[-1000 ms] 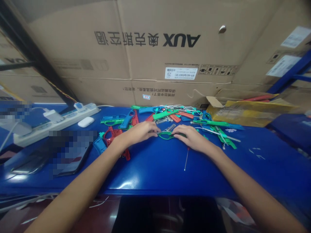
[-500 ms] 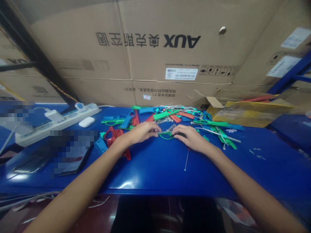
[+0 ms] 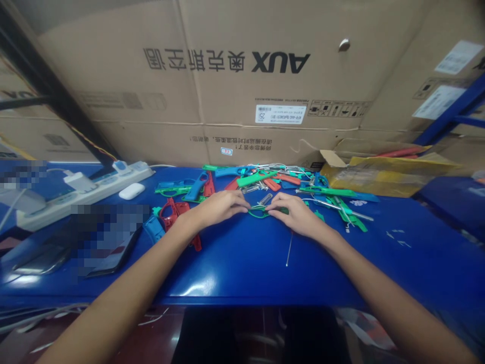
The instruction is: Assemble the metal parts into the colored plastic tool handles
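The green part (image 3: pixel 258 215) is between my two grips, just in front of the pile and over the middle of the counter (image 3: pixel 235 273). My left grip (image 3: pixel 227 206) pinches its left end in the fingertips; my right grip (image 3: pixel 291 211) pinches the other end. Whether the part touches the counter or hangs just above it, I cannot tell. Held only at its ends, it could twist or spring out, I judge, if one pinch is looser than the other, and too hard a push inward could bend its thin loop. The clear tube (image 3: pixel 265 199) lies just beyond, where a slipping finger could knock it. The thin rod (image 3: pixel 289 250) lies on my side of the right grip and might roll if my wrist drops. Farther out, anything let go into the pile (image 3: pixel 257 179) could get lost among similar green pieces. My left forearm, swinging outward, could shift the red parts (image 3: pixel 184 208) beside it.
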`<state>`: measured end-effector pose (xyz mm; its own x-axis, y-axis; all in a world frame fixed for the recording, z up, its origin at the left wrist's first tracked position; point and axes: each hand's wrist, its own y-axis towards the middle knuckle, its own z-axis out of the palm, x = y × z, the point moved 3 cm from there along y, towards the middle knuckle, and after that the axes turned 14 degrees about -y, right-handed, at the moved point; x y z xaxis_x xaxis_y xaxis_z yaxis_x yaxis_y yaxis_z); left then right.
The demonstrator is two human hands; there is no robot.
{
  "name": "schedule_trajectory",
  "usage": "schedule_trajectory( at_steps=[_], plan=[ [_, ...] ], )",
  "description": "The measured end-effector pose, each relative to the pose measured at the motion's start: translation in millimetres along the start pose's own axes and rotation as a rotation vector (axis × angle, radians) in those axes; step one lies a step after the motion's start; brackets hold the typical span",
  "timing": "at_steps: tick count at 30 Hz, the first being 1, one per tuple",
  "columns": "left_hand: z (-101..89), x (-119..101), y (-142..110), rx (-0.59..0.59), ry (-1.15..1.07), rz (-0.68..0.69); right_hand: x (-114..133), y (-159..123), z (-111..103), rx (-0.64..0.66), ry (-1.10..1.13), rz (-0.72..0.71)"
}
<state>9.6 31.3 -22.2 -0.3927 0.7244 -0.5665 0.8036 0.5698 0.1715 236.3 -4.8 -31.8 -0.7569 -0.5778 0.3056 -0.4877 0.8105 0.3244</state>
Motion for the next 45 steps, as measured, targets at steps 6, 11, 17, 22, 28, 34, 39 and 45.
schedule_trajectory(
  at_steps=[6,11,17,22,28,34,39,45],
  plan=[
    [-0.1,-1,-1,-0.018,0.021,0.003,-1,0,-1,0.008,-0.033,-0.037],
    [0.8,1,0,-0.036,-0.018,-0.012,-2,0,-1,0.005,-0.037,-0.01],
    [0.8,9,2,-0.084,-0.114,-0.102,-1,1,-3,-0.003,-0.049,0.032],
    [0.0,7,4,-0.077,-0.157,-0.006,1,1,-3,-0.014,-0.076,0.07],
    [2.6,8,4,-0.112,-0.179,-0.002,3,0,-3,-0.006,-0.093,0.096],
    [2.9,6,5,-0.116,-0.093,-0.03,-1,-2,-4,0.021,-0.129,-0.026],
    [3.2,7,4,-0.11,-0.071,-0.009,3,-6,-6,0.055,-0.245,-0.089],
    [3.6,9,4,-0.099,-0.136,0.006,9,-6,-6,0.044,-0.37,-0.035]
  ],
)
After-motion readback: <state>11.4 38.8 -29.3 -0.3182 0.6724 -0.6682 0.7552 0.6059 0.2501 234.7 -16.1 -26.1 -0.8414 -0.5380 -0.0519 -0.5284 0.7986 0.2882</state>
